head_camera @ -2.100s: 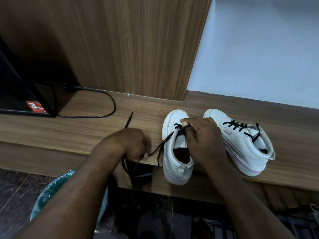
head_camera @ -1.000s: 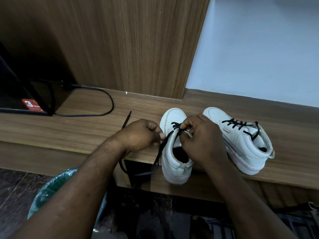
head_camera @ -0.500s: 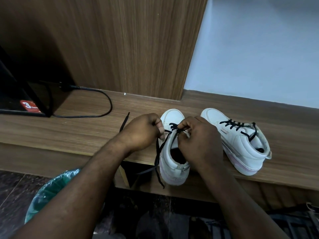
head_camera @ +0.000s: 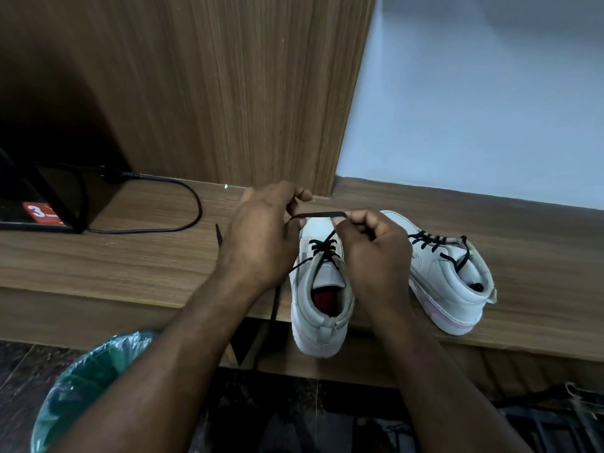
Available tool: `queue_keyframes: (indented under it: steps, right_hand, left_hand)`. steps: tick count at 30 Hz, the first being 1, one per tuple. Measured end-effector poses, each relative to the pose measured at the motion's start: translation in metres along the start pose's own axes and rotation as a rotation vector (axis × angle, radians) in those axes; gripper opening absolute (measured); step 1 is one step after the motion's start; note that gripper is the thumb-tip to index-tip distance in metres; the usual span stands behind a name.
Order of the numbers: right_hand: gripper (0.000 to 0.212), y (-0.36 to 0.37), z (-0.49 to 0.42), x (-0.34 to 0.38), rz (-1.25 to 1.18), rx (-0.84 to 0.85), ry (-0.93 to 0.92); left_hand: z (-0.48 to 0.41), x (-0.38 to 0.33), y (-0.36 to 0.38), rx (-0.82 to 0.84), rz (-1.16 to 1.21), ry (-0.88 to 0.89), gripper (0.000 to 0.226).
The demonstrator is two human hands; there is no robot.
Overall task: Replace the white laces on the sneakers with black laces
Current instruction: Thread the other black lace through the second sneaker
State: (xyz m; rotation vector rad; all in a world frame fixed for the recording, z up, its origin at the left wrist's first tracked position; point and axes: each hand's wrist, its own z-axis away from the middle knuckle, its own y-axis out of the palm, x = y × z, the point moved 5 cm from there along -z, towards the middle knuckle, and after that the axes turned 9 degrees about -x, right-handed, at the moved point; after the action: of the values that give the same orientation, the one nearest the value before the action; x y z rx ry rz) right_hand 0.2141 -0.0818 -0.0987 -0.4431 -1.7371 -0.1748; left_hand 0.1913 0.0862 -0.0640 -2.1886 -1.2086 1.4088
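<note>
Now the left hand (head_camera: 261, 238) and right hand (head_camera: 376, 256), pinching the black lace (head_camera: 318, 214), are lifting it taut off the center-frame sneaker (head_camera: 322, 308) on the desk (head_camera: 130, 256). Lacing is likely advancing a row.

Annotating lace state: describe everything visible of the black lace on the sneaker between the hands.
The black lace is a thin, flat-looking cord, crisscrossed through the lower eyelets of the white sneaker; the upper tongue is bare. One stretch runs taut between the left hand and right hand, both pinching it above the toe. Another strand passes under the left hand and hangs over the wooden shelf edge.
</note>
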Motion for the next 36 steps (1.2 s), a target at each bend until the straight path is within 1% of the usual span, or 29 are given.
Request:
queue_keyframes:
  steps: [2, 4, 5, 6, 9, 10, 12, 14, 15, 17, 18, 22, 24, 27, 29, 31, 33, 36]
  right_hand:
    - [0.008, -0.009, -0.005, -0.002, -0.057, -0.068, 0.047]
    - [0.008, -0.015, -0.008, 0.001, -0.081, -0.107, 0.04]
    - [0.01, -0.017, -0.007, 0.002, -0.087, -0.116, 0.032]
    - [0.014, -0.018, -0.007, 0.004, -0.09, -0.122, 0.028]
    - [0.023, -0.019, -0.007, 0.005, -0.107, -0.138, 0.069]
    - [0.026, -0.02, -0.007, 0.004, -0.122, -0.144, 0.094]
    - [0.027, -0.02, -0.008, 0.003, -0.162, -0.149, 0.139]
    - [0.024, -0.02, -0.008, 0.002, -0.216, -0.142, 0.165]
    - [0.023, -0.02, -0.008, 0.002, -0.239, -0.137, 0.169]
    - [0.025, -0.021, -0.009, 0.002, -0.245, -0.126, 0.164]
    - [0.026, -0.022, -0.01, 0.002, -0.241, -0.121, 0.161]
    - [0.024, -0.02, -0.012, 0.002, -0.242, -0.067, 0.177]
    - [0.023, -0.019, -0.012, 0.0, -0.241, -0.044, 0.2]
    - [0.026, -0.022, -0.013, -0.004, -0.173, -0.088, 0.203]
    - [0.03, -0.026, -0.015, -0.007, -0.136, -0.138, 0.218]
    - [0.032, -0.031, -0.018, -0.011, -0.152, -0.184, 0.275]
    - [0.032, -0.038, -0.022, -0.016, -0.202, -0.237, 0.35]
    - [0.023, -0.045, -0.027, -0.021, -0.301, -0.257, 0.44]
  left_hand:
    - [0.001, 0.0, 0.0, -0.072, -0.113, 0.036, 0.026]
    - [0.0, 0.001, -0.004, -0.188, -0.137, -0.026, 0.017]
    - [-0.001, 0.001, -0.004, -0.219, -0.142, -0.073, 0.012]
    - [-0.002, 0.002, -0.002, -0.219, -0.146, -0.113, 0.015]
    - [0.004, 0.0, 0.016, -0.114, -0.104, -0.153, 0.043]
    - [0.006, -0.003, 0.023, -0.071, -0.085, -0.139, 0.046]
    - [0.007, -0.004, 0.034, 0.031, 0.016, -0.131, 0.039]
    - [0.007, -0.003, 0.044, 0.136, 0.16, -0.164, 0.033]
    - [0.008, -0.003, 0.048, 0.172, 0.185, -0.161, 0.031]
    - [0.009, -0.005, 0.055, 0.209, 0.195, -0.155, 0.025]
    - [0.01, -0.006, 0.057, 0.214, 0.233, -0.184, 0.023]
    - [0.012, -0.007, 0.061, 0.253, 0.564, -0.386, 0.021]
    - [0.014, -0.01, 0.058, 0.286, 0.639, -0.412, 0.02]
    - [0.013, -0.008, 0.052, 0.305, 0.607, -0.395, 0.018]
    - [0.01, 0.003, 0.045, 0.292, 0.599, -0.434, 0.019]
    - [0.008, 0.019, 0.037, 0.323, 0.556, -0.467, 0.021]
    - [0.009, 0.036, 0.029, 0.369, 0.463, -0.482, 0.018]
    - [0.008, 0.06, 0.017, 0.373, 0.242, -0.454, 0.02]
